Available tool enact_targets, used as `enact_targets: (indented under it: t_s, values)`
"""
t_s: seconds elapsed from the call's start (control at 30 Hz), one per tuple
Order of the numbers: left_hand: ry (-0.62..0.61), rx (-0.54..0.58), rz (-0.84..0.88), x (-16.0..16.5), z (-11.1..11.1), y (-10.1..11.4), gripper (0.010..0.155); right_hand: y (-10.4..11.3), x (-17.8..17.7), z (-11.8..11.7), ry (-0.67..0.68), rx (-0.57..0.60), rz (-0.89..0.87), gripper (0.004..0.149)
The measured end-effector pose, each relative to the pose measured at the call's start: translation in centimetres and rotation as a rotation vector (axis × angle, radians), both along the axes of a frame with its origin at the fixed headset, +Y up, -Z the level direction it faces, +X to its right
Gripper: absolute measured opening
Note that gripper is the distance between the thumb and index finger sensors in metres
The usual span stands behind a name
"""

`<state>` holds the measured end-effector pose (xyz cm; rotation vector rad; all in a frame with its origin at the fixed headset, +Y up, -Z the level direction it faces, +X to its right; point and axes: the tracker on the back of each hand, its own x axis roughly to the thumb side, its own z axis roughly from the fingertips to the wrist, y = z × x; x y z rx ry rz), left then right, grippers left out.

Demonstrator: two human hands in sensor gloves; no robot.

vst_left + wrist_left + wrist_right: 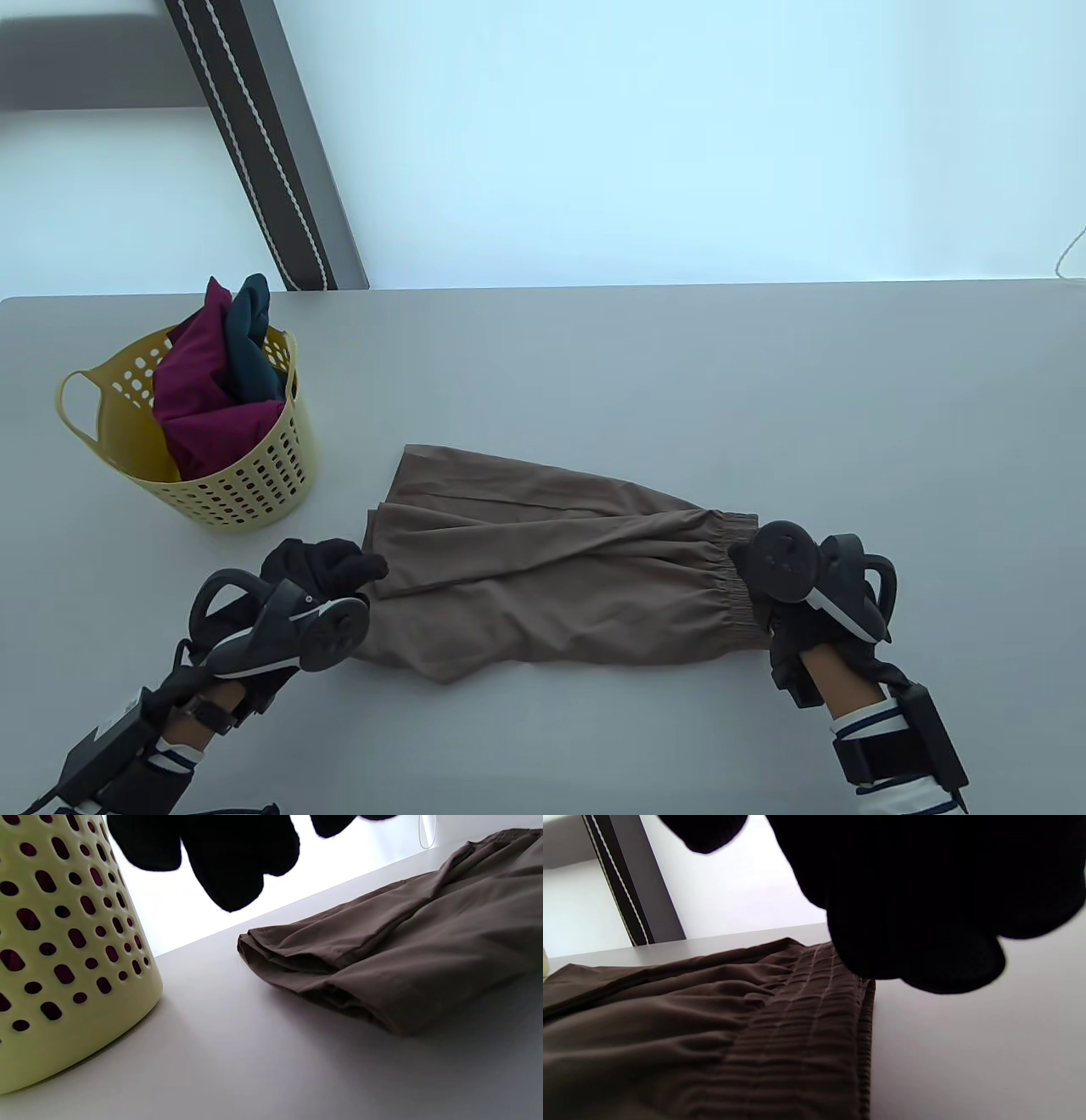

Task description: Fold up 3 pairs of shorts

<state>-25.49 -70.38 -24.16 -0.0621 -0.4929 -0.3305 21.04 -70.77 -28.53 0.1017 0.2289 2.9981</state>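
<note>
Lying flat on the table, brown shorts, waistband right | right hand at waistband, grip unclear | left hand at leg hem, fingers loose, hold unclear | yellow basket holds maroon shorts, teal shorts

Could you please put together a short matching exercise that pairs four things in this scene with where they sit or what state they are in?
Things:
1. brown shorts
2. yellow basket
3. maroon garment
4. right hand

Places or states:
A. stuffed in the basket beside a teal garment
B. at the elastic waistband
C. lying folded in half on the table
D. standing upright, left of the shorts in the table view

Pairs: 1-C, 2-D, 3-A, 4-B
</note>
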Motion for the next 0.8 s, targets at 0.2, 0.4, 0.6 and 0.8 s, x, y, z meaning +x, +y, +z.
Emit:
enact_targets:
  t_s: [0.2, 0.4, 0.6, 0.8]
  values:
    - [-0.003, -0.008, -0.182, 0.1, -0.3, -3.4, 0.049, -4.2, -0.7, -0.4, -0.037, -0.263, 0.266, 0.092]
    - [-0.032, -0.009, -0.231, 0.4, -0.2, -4.2, 0.051, -4.9, -1.1, -1.4, -0.167, -0.241, 0.338, 0.089]
    - [-0.029, 0.005, -0.226, 0.2, -0.2, -4.0, 0.051, -4.4, 2.9, -2.4, -0.368, -0.199, 0.223, 0.082]
    - [-0.047, 0.036, -0.215, 0.5, 0.2, -3.0, 0.052, -4.3, 7.5, -1.8, -0.565, -0.170, -0.220, 0.076]
